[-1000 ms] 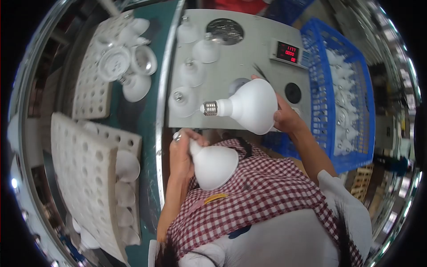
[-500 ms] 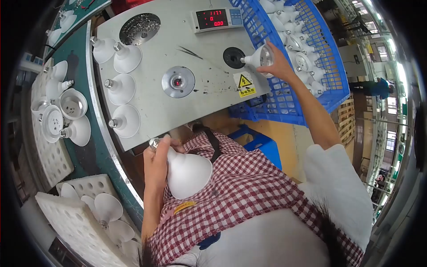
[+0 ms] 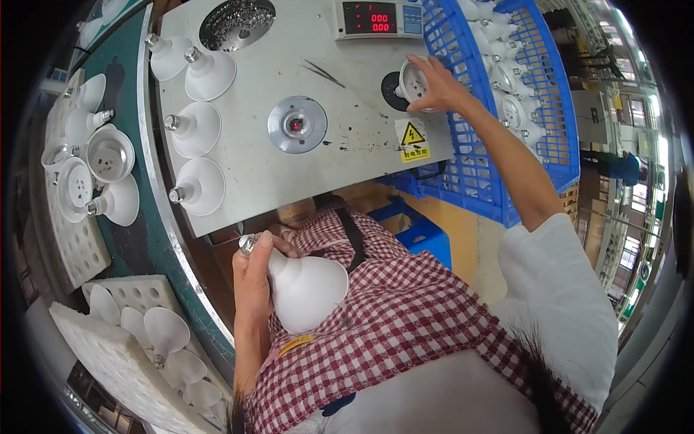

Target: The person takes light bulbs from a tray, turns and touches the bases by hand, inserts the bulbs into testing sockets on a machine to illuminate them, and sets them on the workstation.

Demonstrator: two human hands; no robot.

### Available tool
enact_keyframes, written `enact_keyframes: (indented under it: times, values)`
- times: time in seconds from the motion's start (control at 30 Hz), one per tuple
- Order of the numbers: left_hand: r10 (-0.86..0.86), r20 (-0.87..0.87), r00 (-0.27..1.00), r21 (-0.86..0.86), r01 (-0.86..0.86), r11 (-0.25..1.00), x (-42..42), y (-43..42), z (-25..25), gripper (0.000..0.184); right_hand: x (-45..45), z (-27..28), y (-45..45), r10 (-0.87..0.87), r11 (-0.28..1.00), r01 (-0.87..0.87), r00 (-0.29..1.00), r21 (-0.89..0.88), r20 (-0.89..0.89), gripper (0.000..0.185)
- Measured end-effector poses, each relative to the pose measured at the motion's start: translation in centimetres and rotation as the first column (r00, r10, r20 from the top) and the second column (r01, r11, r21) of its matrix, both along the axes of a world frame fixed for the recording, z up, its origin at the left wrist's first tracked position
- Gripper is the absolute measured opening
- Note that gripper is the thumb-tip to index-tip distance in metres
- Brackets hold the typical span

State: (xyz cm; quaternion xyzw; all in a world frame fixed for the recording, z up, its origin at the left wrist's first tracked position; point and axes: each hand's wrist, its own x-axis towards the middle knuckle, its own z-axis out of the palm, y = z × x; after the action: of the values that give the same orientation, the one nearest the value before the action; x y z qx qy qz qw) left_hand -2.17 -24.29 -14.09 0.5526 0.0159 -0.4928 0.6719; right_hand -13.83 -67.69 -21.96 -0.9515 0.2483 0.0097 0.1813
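Note:
My left hand grips a white bulb housing by its neck, low in front of the checked apron, with the metal screw base sticking out past the fingers. My right hand holds another housing by its rim, its open side towards the hand and its base end over the black round socket on the grey table. Whether that base sits inside the socket is hard to tell. A silver round fixture with a red light lies left of it.
Several white housings stand along the left of the grey table. A red-digit meter, tweezers and a hole of metal bits are farther back. A blue crate of housings stands right; foam trays lie left.
My right hand has moved from in front of me to the black socket, now holding a housing by its rim. My left hand still grips its housing. The view has shifted to the right.

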Motion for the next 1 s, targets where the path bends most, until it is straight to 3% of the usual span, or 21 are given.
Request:
enact_keyframes:
  times: [0.1, 0.23, 0.3, 0.4, 0.5, 0.57, 0.6, 0.63, 0.67, 0.7, 0.77, 0.83, 0.9, 0.93, 1.0]
  values:
    - [0.018, 0.01, 1.0, 0.03, -0.018, 0.999, -0.3, -0.3, -0.1, 0.034, 0.6, 3.6, 2.7, -0.084, 0.996, 0.09, 0.95, 0.008, -0.299, 0.043]
    - [0.02, -0.028, 0.999, 0.012, -0.02, 1.0, -0.1, -1.1, -0.3, 0.034, -1.5, -4.5, -4.8, 0.249, 0.961, -0.253, 0.967, 0.109, 0.049, 0.052]
    - [0.042, -0.061, 0.997, -0.007, -0.043, 0.999, -0.1, -1.6, 0.1, 0.034, -0.7, -4.0, -4.6, 0.333, 0.93, -0.35, 0.931, 0.107, 0.15, 0.054]
    - [0.062, -0.032, 0.998, -0.01, -0.062, 0.998, 0.0, -1.7, 0.5, 0.033, 1.2, 0.9, -0.4, 0.255, 0.956, -0.267, 0.962, 0.123, 0.101, 0.069]
    - [0.103, 0.005, 0.995, 0.056, -0.103, 0.993, 0.1, -1.1, 0.8, 0.03, 2.5, 3.0, 0.8, 0.053, 0.977, -0.1, 0.969, -0.186, -0.242, 0.089]
    - [0.161, 0.011, 0.987, 0.029, -0.162, 0.986, 0.1, -0.6, 0.8, 0.028, 2.8, 6.7, 1.2, 0.028, 0.991, -0.051, 0.984, -0.128, -0.175, 0.095]
    - [0.205, 0.013, 0.979, 0.009, -0.205, 0.979, 0.1, -0.4, 0.8, 0.027, 2.7, 10.2, 3.3, -0.118, 0.969, 0.127, 0.991, 0.213, -0.057, 0.09]
    - [0.209, 0.021, 0.978, 0.003, -0.209, 0.978, 0.2, -0.3, 0.8, 0.027, 2.6, 12.2, 4.7, -0.292, 0.804, 0.241, 0.956, 0.544, 0.007, 0.085]
    - [0.207, 0.002, 0.978, -0.037, -0.206, 0.978, 0.2, -0.3, 0.6, 0.025, 2.2, 11.9, 4.9, -0.332, 0.615, 0.21, 0.943, 0.76, 0.008, 0.09]
    - [0.207, -0.016, 0.978, -0.079, -0.208, 0.975, 0.2, -0.4, 0.7, 0.023, 2.2, 11.2, 5.1, -0.323, 0.622, 0.196, 0.946, 0.758, 0.021, 0.09]
    - [0.213, -0.036, 0.976, -0.074, -0.215, 0.974, 0.4, -0.4, 0.9, 0.022, 2.6, 9.8, 5.8, -0.299, 0.239, -0.063, 0.944, 0.969, 0.135, 0.083]
    - [0.18, -0.025, 0.983, -0.108, -0.182, 0.977, 0.5, -0.1, 0.7, 0.022, 3.4, 9.9, 7.8, -0.264, 0.153, -0.113, 0.953, 0.982, 0.151, 0.08]
    - [0.2, -0.041, 0.979, -0.118, -0.204, 0.972, 0.6, 0.3, 0.7, 0.021, 4.1, 9.4, 9.1, -0.301, -0.048, -0.138, 0.946, 0.989, 0.118, 0.08]
    - [0.209, -0.032, 0.977, -0.088, -0.211, 0.974, 0.6, 0.6, 0.7, 0.023, 4.4, 9.2, 9.5, -0.286, -0.051, -0.137, 0.951, 0.989, 0.117, 0.08]
    - [0.231, -0.028, 0.973, -0.057, -0.232, 0.971, 0.6, 1.1, 0.6, 0.026, 5.2, 8.9, 9.9, -0.287, -0.221, -0.104, 0.957, 0.97, 0.037, 0.086]
